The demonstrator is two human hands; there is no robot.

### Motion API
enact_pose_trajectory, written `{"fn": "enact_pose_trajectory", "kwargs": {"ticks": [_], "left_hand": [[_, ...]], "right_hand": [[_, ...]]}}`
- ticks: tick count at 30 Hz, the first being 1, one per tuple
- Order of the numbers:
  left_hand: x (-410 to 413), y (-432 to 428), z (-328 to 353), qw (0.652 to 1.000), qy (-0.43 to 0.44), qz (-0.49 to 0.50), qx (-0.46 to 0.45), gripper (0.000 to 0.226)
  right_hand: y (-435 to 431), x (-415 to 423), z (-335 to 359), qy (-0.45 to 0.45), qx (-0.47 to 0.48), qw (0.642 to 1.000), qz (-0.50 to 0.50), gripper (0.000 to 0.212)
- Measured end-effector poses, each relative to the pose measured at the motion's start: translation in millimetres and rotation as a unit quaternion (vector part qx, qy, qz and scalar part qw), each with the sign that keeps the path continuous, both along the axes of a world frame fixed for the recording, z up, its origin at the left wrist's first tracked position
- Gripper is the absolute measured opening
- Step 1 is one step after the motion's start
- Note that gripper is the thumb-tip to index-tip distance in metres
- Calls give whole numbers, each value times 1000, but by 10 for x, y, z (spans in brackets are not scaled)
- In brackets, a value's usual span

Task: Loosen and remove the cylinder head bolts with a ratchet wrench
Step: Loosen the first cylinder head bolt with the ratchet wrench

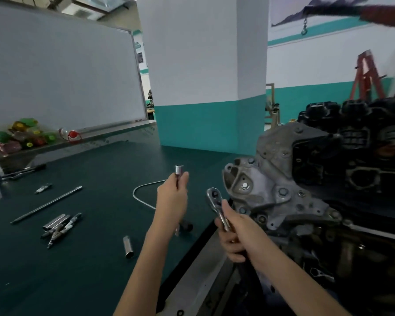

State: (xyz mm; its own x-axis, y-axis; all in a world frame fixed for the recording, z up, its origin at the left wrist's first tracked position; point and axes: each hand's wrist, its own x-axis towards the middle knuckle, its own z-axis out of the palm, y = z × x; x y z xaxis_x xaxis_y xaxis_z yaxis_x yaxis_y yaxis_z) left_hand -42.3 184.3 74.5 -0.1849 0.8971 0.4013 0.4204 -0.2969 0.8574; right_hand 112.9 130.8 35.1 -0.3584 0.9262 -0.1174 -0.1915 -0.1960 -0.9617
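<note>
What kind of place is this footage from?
Probably an auto-mechanics training workshop: a bare engine beside a green-topped workbench strewn with loose sockets and an extension bar, a whiteboard behind, and a hoist hook overhead.

Mechanical workshop or training bay, indoors. A bare engine (306,179) is mounted at the right, with cast brackets and bolt heads exposed. A dark green worktop (96,270) is strewn with loose sockets (128,246), a long extension bar (46,205) and a black-handled tool (23,171) at the far left. A lifting hook (304,27) is hung from a boom overhead. A red steel frame (366,74) is stood by the teal-and-white wall. A large whiteboard (62,71) is set behind the worktop.
</note>
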Motion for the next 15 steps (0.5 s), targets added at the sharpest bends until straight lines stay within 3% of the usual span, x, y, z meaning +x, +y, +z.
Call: {"fn": "enact_pose_trajectory", "kwargs": {"ticks": [5,10,15], "left_hand": [[685,-513,-58,973,63,-159,152,40],[1444,-832,-134,928,131,-276,213,34],[2046,-1054,-150,893,191,-328,244,31]], "right_hand": [[-454,704,202,26,-1,999,-38,60],[-991,1427,315,70,7,996,-63,64],[-1447,1974,317,71,2,994,-83,71]]}}
